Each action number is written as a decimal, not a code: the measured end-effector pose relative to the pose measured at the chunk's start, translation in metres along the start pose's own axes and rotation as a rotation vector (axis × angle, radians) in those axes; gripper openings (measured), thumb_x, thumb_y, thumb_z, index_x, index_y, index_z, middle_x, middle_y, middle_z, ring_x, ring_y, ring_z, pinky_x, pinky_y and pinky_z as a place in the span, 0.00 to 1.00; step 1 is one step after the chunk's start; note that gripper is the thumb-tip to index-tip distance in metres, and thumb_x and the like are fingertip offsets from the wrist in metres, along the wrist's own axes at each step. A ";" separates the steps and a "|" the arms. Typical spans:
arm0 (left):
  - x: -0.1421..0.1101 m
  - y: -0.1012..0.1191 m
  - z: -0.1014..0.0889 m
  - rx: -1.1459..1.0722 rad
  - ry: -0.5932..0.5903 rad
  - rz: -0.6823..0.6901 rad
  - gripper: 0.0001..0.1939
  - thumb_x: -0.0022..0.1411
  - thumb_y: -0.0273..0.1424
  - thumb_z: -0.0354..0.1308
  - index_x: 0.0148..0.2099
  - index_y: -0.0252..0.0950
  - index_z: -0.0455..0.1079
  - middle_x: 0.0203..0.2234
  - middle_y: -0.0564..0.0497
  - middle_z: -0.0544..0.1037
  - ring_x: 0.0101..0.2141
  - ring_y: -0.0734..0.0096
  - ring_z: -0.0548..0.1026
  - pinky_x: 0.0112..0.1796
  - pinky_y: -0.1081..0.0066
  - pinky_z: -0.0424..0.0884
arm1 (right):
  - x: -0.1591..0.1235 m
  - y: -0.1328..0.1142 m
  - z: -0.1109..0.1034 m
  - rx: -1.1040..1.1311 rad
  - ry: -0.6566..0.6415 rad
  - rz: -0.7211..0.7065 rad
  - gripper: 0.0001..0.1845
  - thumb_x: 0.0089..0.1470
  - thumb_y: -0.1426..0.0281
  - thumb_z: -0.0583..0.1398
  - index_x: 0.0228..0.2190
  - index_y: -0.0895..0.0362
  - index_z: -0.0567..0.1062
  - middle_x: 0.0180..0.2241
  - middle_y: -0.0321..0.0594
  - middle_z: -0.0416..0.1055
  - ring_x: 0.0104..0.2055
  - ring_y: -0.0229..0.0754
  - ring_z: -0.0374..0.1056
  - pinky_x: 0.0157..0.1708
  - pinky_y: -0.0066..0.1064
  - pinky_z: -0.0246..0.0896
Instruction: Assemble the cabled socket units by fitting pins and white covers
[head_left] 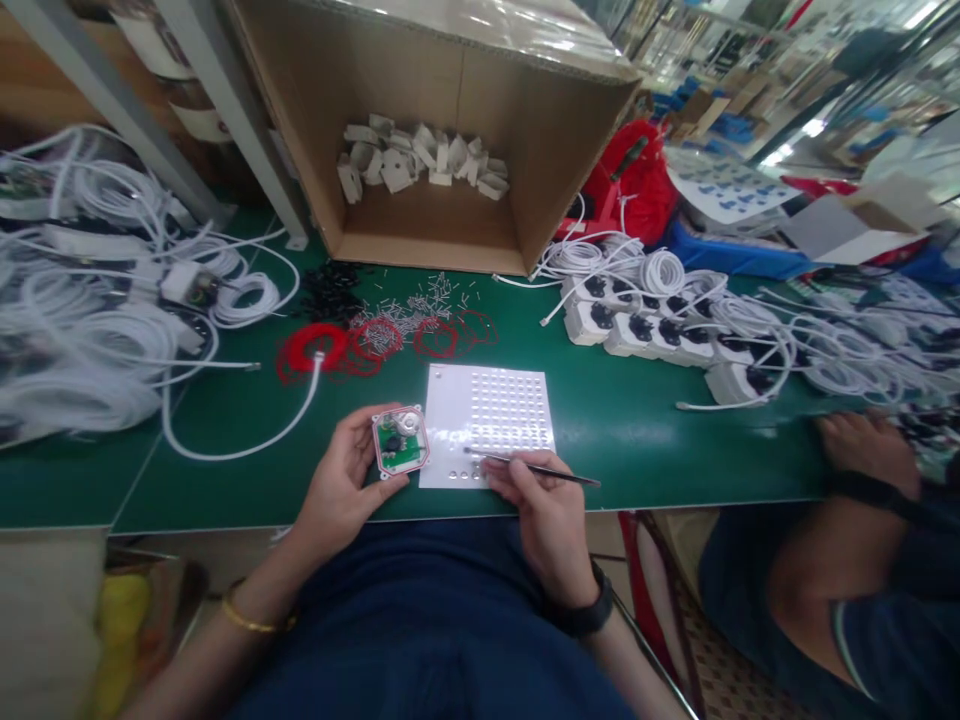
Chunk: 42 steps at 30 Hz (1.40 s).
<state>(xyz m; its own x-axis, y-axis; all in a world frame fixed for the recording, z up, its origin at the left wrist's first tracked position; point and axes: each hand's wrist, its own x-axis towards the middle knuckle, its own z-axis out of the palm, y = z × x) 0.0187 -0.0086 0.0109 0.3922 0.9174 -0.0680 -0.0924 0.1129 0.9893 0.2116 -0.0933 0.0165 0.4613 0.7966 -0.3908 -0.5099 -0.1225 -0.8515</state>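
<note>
My left hand (352,470) is closed on the edges of a small white housing (401,440), its open side up. Inside it show a green circuit board and a round silvery part, with a red line along the rim. In my right hand (544,500) is a thin dark pen-like tool, perhaps tweezers (555,472), its tip pointing left over a white sheet (446,430). Rows of small clear round stickers or pads (510,405) cover the sheet's right part. A few more lie along its lower edge, beside my right fingers.
Behind stands a cardboard box (427,230) with white plastic pieces. Red rings (319,347), loose screws (409,318) and small black parts (330,290) lie before it. Coiled white cables (97,330) crowd the left; white housings with cables (652,335) stand right. A co-worker's hand (870,450) rests at far right.
</note>
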 end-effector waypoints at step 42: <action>-0.008 -0.010 -0.001 -0.018 0.066 0.100 0.34 0.48 0.24 0.66 0.56 0.39 0.56 0.56 0.41 0.64 0.56 0.57 0.65 0.56 0.56 0.63 | 0.005 -0.001 0.071 -0.028 -0.221 -0.057 0.06 0.47 0.68 0.66 0.26 0.56 0.74 0.32 0.40 0.77 0.35 0.43 0.71 0.41 0.36 0.63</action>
<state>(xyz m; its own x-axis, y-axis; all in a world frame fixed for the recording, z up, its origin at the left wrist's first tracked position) 0.0157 -0.0163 0.0009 0.3194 0.9474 0.0220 -0.1451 0.0260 0.9891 0.1629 -0.0469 0.0397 0.3166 0.9128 -0.2581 -0.4655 -0.0876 -0.8807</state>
